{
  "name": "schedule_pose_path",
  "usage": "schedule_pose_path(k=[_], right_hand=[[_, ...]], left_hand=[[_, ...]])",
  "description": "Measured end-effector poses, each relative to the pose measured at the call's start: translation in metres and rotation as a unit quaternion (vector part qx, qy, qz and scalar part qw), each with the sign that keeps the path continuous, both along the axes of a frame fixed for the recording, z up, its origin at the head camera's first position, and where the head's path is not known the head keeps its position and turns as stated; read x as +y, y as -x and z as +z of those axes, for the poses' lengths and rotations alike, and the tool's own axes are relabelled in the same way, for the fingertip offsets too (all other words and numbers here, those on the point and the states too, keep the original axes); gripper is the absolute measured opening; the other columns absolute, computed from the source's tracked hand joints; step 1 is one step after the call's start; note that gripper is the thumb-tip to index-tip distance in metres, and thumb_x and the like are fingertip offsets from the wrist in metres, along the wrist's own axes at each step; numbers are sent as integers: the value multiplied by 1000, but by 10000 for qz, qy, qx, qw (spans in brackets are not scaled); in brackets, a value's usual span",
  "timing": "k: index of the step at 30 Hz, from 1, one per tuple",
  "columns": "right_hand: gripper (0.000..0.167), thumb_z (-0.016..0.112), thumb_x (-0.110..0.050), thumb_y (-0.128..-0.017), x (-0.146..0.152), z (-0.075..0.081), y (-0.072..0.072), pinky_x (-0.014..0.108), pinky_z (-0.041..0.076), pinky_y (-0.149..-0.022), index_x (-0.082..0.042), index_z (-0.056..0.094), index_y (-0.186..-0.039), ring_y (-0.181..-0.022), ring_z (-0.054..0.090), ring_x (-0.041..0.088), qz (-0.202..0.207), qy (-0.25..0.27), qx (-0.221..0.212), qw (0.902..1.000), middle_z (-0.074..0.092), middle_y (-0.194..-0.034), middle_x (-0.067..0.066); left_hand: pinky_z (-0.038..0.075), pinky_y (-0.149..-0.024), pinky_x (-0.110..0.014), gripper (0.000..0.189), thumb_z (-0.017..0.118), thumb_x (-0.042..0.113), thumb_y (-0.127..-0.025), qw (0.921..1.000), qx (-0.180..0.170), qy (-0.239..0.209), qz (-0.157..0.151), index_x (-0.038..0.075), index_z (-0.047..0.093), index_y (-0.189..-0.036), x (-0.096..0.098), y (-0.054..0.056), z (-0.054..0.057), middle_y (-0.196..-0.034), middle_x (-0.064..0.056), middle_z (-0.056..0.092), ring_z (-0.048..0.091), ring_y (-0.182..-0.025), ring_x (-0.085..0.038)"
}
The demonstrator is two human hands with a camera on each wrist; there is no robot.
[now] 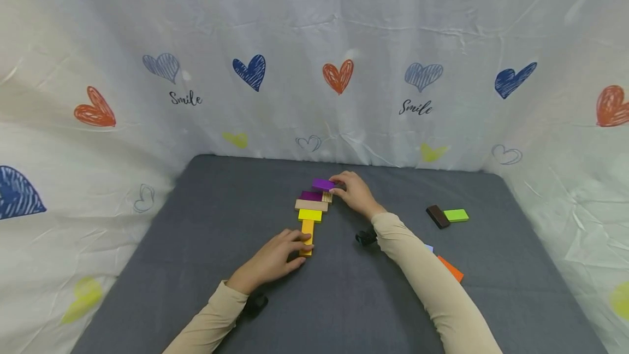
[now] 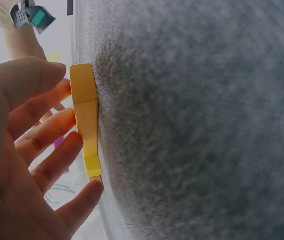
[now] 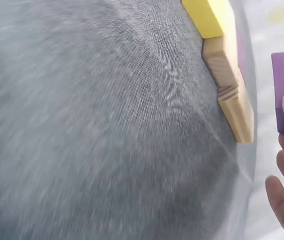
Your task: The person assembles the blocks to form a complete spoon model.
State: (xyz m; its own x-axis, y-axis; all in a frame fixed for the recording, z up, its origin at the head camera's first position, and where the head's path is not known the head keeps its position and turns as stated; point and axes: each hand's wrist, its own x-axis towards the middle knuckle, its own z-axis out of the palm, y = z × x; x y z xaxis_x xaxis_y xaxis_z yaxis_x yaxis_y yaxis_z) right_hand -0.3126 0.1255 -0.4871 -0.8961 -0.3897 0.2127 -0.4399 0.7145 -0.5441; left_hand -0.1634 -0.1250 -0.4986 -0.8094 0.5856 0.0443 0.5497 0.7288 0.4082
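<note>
My right hand (image 1: pixel 357 194) pinches a purple wooden block (image 1: pixel 322 184) between thumb and fingers. In the right wrist view that purple block (image 3: pixel 282 90) is raised above the row. My left hand (image 1: pixel 275 258) has its fingertips right at an amber block (image 1: pixel 307 228), fingers loosely spread along its side. Beyond the amber block lies a bright yellow block (image 1: pixel 310 215) set crosswise, then a tan wood block (image 1: pixel 311 206). Farther back sit a dark purple block (image 1: pixel 312 196) and, beside it, a short pale block with striped grain (image 1: pixel 327 197).
To the right lie a dark brown block (image 1: pixel 438 216) and a lime green block (image 1: pixel 456 215), touching. An orange block (image 1: pixel 450 269) and a light blue one (image 1: pixel 429 248) show partly behind the right sleeve. A white curtain (image 1: pixel 295 26) with printed hearts hangs behind the grey table.
</note>
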Motion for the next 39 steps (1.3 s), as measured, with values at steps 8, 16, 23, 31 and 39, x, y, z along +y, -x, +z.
schedule_pose_path(k=[8,16,23,31,39], right_hand=[[32,69,-27,-94,-15,-4,8,41,52,-91,-11,70,-122,-100,62,23,25,73,-226,9997,68,-109,7],[31,68,-26,-94,-22,-3,13,39,53,-85,-12,70,-122,-93,63,22,-33,8,-293,9996,67,-106,7],[30,68,-27,-94,-26,-5,15,34,50,-78,-14,70,-121,-88,59,18,-52,-82,-280,9996,66,-104,5],[29,68,-27,-94,-28,-8,16,35,51,-78,-14,71,-121,-88,60,18,-92,-88,-310,9994,65,-103,5],[29,68,-27,-95,-32,-6,15,36,52,-82,-14,71,-121,-90,61,19,-130,-221,-389,9989,65,-104,5]], left_hand=[[50,-101,-42,31,67,28,-95,10000,-69,-1,25,23,70,-126,0,-1,0,-137,4,58,54,-118,-17],[50,-102,-41,30,68,26,-95,10000,-27,-85,28,23,70,-125,-1,0,1,-137,4,58,54,-118,-17],[50,-103,-41,30,68,28,-95,10000,-16,-38,57,25,70,-124,-1,0,0,-137,5,58,53,-119,-16],[49,-102,-41,31,67,28,-95,10000,-53,-12,54,25,70,-126,-1,0,0,-138,5,57,53,-120,-17],[49,-103,-42,30,67,30,-95,9999,-140,-28,42,24,70,-125,0,0,0,-137,5,57,53,-120,-17]])
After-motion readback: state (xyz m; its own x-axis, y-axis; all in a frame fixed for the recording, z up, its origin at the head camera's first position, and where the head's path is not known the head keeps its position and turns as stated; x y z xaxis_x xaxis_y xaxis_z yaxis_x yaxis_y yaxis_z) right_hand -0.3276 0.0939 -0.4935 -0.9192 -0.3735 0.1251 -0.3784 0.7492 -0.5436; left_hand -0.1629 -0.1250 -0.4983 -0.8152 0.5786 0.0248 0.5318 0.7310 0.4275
